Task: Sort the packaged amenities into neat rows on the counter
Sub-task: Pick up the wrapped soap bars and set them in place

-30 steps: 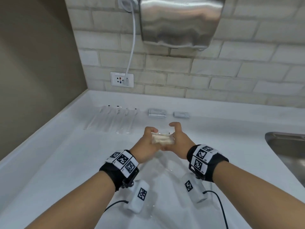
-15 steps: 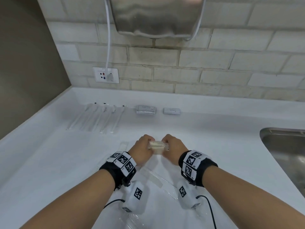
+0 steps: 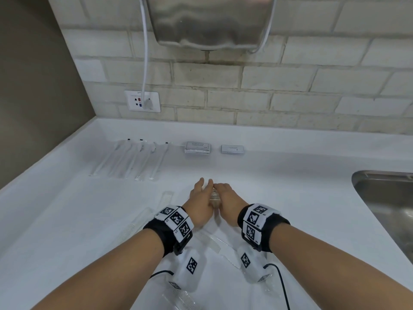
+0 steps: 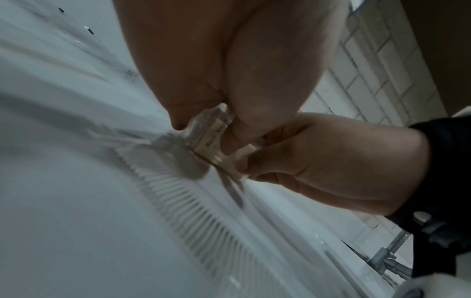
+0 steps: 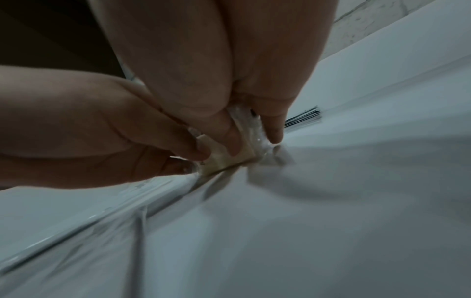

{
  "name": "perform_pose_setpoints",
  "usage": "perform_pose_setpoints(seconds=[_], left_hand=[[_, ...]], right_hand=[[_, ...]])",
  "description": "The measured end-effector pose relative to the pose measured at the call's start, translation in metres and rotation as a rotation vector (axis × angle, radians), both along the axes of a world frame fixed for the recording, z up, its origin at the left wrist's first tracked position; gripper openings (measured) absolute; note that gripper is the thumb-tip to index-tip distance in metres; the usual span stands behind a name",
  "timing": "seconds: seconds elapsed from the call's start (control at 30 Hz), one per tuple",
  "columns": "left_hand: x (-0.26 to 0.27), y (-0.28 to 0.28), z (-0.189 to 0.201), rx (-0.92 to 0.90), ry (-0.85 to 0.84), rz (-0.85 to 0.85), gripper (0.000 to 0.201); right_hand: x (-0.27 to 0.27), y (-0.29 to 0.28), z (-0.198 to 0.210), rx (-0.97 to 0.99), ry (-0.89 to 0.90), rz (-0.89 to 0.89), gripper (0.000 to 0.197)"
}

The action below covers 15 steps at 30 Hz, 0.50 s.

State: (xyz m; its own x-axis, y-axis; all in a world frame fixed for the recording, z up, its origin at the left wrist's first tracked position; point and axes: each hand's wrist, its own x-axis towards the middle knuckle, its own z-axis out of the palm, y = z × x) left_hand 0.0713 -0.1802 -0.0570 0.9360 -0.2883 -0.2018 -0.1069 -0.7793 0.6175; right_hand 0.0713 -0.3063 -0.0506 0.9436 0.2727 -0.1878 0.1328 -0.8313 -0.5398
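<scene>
Lowering a clear-wrapped packet (image 3: 215, 195) onto the counter (image 3: 290, 198) (near centre), left hand (image 3: 199, 203) and right hand (image 3: 228, 203) both pinching it.

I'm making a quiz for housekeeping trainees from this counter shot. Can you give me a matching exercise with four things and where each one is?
Things:
1. small wrapped packet
2. toothbrush packets
3. sink
4. hand dryer

Places:
A. on the wall above the counter
B. far right of the counter
C. back left, side by side
D. pinched between both hands

Pairs: 1-D, 2-C, 3-B, 4-A
</scene>
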Motion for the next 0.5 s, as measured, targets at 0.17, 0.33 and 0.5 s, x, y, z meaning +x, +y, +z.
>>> perform_pose_setpoints(seconds=[0.17, 0.33, 0.5], left_hand=[[0.004, 0.005, -0.002, -0.041, -0.003, -0.015, 0.065], [0.006, 0.014, 0.007, -0.106, -0.031, 0.017, 0.065], [0.010, 0.029, 0.012, -0.375, 0.028, 0.234, 0.069]], right_hand=[[0.002, -0.001, -0.002, 0.026, -0.018, -0.004, 0.056], [0.006, -0.011, 0.007, 0.076, -0.029, -0.086, 0.050], [0.012, -0.022, 0.015, 0.303, 0.094, -0.257, 0.058]])
